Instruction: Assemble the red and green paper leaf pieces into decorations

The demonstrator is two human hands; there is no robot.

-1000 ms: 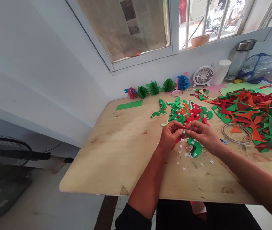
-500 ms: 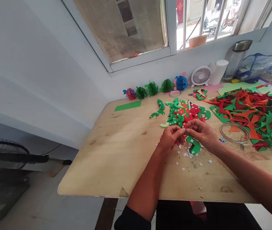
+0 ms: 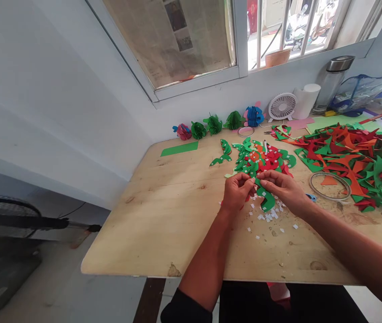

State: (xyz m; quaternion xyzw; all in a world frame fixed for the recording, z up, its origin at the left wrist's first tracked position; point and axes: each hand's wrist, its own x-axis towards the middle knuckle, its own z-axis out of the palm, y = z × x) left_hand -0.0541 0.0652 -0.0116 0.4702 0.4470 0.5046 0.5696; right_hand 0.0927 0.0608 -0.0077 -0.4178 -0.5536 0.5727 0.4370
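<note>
Head view: one green paper strip [image 3: 267, 202], lower right of centre, pinched by left hand [image 3: 239, 190], right hand [image 3: 283, 188] alongside, grip unclear; seemingly partway, white squares [image 3: 270, 216] loose below.

No legible txt, labels, brands, nos. or signs in view.

You are facing a pale wall [image 3: 191, 101], where daylight is coming through a barred window [image 3: 284, 27] beside a paper-covered pane [image 3: 200, 54]; a wooden table [image 3: 157, 220] is standing against that wall, catching a soft glow, and a grey floor [image 3: 93, 303] is showing below
</note>
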